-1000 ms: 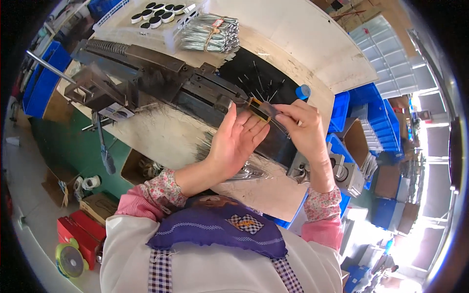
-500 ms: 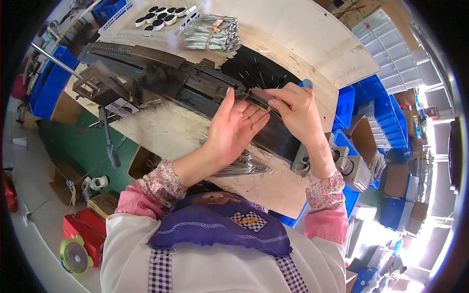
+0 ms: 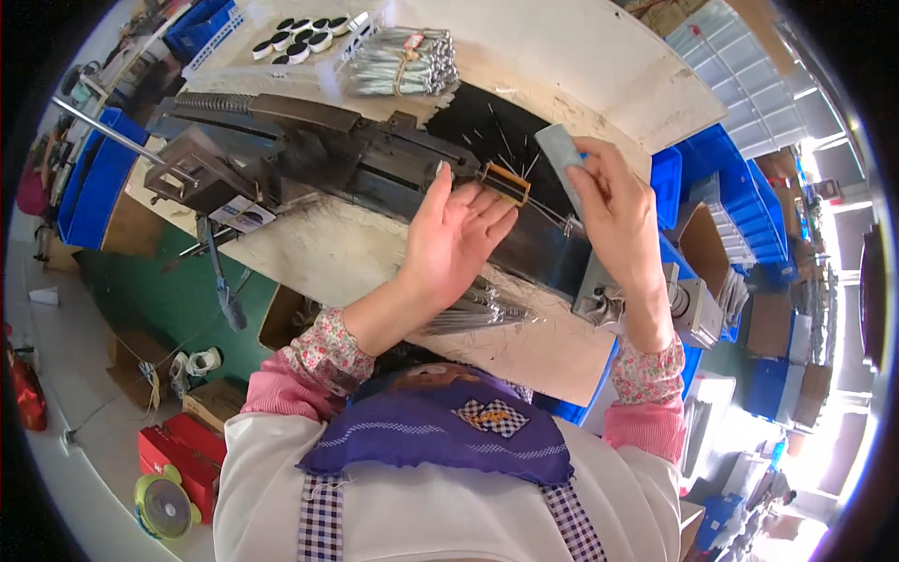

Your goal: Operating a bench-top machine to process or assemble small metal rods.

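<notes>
My left hand (image 3: 448, 236) lies palm up with its fingers stretched out beside the end of a long dark metal machine (image 3: 379, 155). Its fingertips are right by a small dark piece with a yellow-orange frame (image 3: 513, 178); whether they touch it I cannot tell. To the right, my right hand (image 3: 620, 211) is raised, fingers and thumb closed on a flat grey strip (image 3: 556, 150). Thin wires (image 3: 501, 136) stick out over the black surface behind the frame. A thin rod (image 3: 548, 212) runs from the frame toward a grey metal fitting on the right.
A bundle of silvery wire pieces (image 3: 403, 64) and a clear plastic crate (image 3: 346, 61) with several round black-and-white pieces stand at the back. More metal wires (image 3: 478, 311) lie near my left wrist. Blue bins (image 3: 667, 187) stack on the right. A metal bracket (image 3: 192, 169) is left.
My right hand has moved up and right, off the framed piece, and the grey strip now shows in it. My left hand has stayed nearly in place.
</notes>
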Demonstrator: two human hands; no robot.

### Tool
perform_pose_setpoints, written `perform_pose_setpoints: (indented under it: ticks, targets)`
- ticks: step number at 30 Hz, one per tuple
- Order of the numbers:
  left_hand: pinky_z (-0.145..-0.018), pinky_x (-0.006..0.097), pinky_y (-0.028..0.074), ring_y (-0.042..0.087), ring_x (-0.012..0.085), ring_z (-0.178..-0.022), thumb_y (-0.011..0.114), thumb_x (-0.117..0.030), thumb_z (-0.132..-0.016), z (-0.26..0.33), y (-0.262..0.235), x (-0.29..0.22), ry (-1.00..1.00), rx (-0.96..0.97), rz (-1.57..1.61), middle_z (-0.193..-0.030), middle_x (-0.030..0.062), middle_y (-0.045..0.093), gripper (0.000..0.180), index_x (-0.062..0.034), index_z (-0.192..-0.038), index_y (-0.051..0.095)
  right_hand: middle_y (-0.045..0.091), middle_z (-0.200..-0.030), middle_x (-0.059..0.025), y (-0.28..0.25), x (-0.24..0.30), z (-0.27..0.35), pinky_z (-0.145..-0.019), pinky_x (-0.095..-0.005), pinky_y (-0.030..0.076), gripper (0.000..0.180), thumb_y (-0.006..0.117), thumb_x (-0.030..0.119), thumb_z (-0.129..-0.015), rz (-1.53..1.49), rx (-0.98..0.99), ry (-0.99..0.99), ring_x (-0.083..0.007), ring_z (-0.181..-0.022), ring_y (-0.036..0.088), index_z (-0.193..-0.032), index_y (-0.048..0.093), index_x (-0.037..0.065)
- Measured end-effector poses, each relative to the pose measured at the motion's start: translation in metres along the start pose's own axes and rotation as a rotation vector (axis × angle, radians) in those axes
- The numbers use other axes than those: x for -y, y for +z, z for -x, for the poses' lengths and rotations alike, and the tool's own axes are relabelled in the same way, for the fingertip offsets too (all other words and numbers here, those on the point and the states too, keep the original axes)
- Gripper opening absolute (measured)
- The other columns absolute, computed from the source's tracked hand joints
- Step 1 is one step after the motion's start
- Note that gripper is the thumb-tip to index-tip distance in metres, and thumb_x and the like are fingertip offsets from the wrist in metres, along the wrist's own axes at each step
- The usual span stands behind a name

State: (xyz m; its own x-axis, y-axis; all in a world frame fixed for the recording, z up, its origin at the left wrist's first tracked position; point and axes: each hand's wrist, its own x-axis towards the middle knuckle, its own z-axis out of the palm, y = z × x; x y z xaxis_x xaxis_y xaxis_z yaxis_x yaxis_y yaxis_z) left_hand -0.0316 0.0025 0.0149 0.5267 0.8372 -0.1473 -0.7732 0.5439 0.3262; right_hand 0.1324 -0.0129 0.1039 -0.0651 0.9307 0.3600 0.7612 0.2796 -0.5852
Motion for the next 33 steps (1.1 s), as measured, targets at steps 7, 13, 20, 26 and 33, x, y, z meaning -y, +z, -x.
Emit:
perform_pose_setpoints:
  ticks: [7, 13, 20, 26, 33]
  targets:
    - [-0.106, 0.036, 0.032, 0.051, 0.0221, -0.113, 0.034, -0.048, -0.099, -0.008, -0.01, -0.001, 0.032, 0.051, 0.01, -0.104, 0.0061, 0.058, 0.049, -0.0041, -0.094, 0.055, 0.063, -0.07, -0.0185, 0.029, 0.01, 0.011, -0.055, -0.0404, 0.051, 0.024, 0.055, 0.004, -0.078, 0.432, 0.087, -0.189, -0.0337, -0.064, 0.065, -0.1, 0.056, -0.004]
    - [-0.103, 0.036, 0.034, 0.053, 0.0213, -0.104, 0.037, -0.044, -0.099, -0.007, -0.002, -0.003, -0.007, 0.098, 0.003, -0.086, 0.0021, 0.054, 0.043, -0.0083, -0.079, 0.05, 0.063, -0.07, -0.0184, 0.031, 0.009, 0.009, -0.055, -0.0434, 0.051, 0.027, 0.054, 0.005, -0.08, 0.579, 0.194, -0.153, -0.0366, -0.064, 0.063, -0.107, 0.056, -0.001]
    - [-0.094, 0.033, 0.039, 0.054, 0.0146, -0.102, 0.049, -0.031, -0.097, -0.003, -0.011, 0.019, 0.01, -0.109, -0.091, -0.102, 0.0028, 0.061, 0.025, -0.0079, -0.102, 0.057, 0.062, -0.069, -0.0184, 0.024, -0.003, 0.046, -0.054, -0.0437, 0.051, 0.015, 0.053, 0.004, -0.08, 0.302, 0.211, -0.09, -0.0364, -0.066, 0.064, -0.094, 0.048, 0.001]
    - [-0.095, 0.029, 0.038, 0.054, 0.0129, -0.108, 0.056, -0.026, -0.094, 0.003, -0.014, 0.048, -0.097, -0.285, -0.318, -0.108, 0.0061, 0.063, 0.026, -0.0067, -0.111, 0.057, 0.064, -0.078, -0.0176, 0.068, -0.044, 0.107, -0.062, -0.0459, 0.05, 0.027, 0.059, 0.006, -0.078, 0.206, 0.413, -0.049, -0.0362, -0.075, 0.063, -0.104, 0.055, 0.005]
    - [-0.112, 0.049, 0.021, 0.029, 0.0412, -0.137, 0.052, -0.012, -0.091, 0.119, -0.04, -0.057, 0.574, 0.247, -1.679, -0.15, 0.0251, 0.024, 0.057, 0.0017, -0.143, 0.033, 0.063, -0.079, -0.0108, 0.112, -0.056, 0.097, -0.058, -0.0405, 0.053, 0.017, 0.06, 0.01, -0.077, 0.147, 0.454, -0.387, -0.0291, -0.07, 0.065, -0.093, 0.061, 0.006]
